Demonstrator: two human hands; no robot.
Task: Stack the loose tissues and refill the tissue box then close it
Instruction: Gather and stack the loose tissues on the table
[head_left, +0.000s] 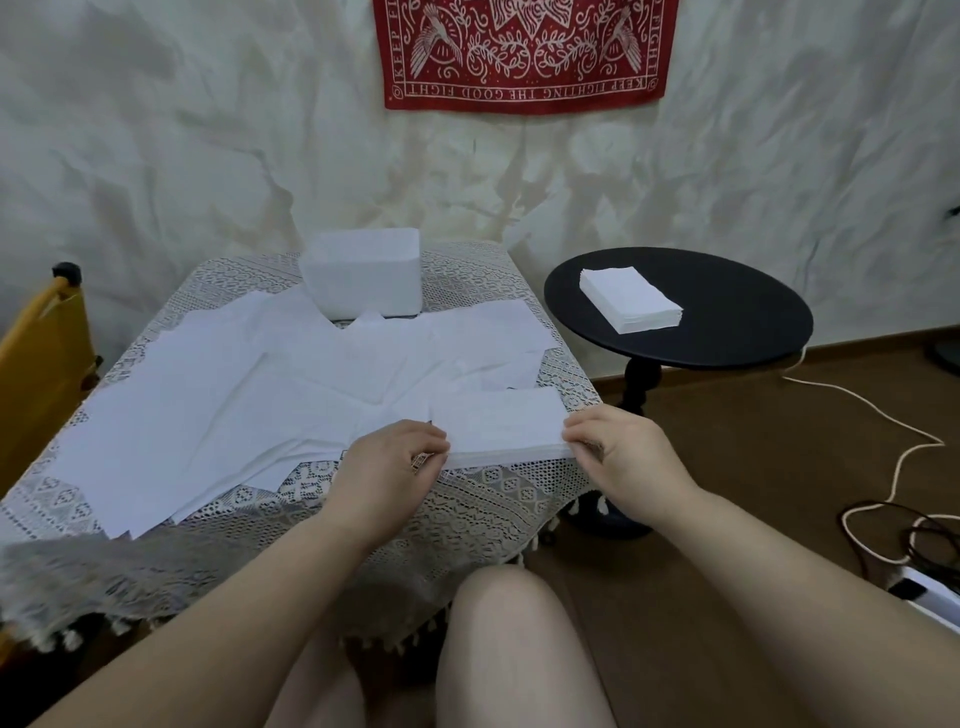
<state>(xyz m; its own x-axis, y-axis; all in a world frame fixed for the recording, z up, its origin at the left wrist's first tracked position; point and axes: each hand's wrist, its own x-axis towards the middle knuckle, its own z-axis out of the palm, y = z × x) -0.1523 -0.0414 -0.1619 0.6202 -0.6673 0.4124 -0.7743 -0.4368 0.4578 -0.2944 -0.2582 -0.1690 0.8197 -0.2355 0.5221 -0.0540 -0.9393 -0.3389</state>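
Observation:
Several loose white tissues (208, 405) lie spread over the lace-covered table (467, 519). A small neat stack of tissues (498, 426) sits at the table's near right corner. My left hand (395, 457) pinches the stack's left end, and my right hand (618, 447) pinches its right end. The white tissue box (363, 280) stands open at the back of the table, without a lid on it.
A round black side table (727, 332) to the right carries another neat tissue stack (628, 306). A yellow chair (36, 374) stands at the left. Cords and a power strip (924, 592) lie on the brown floor at the right. My knees are below the table edge.

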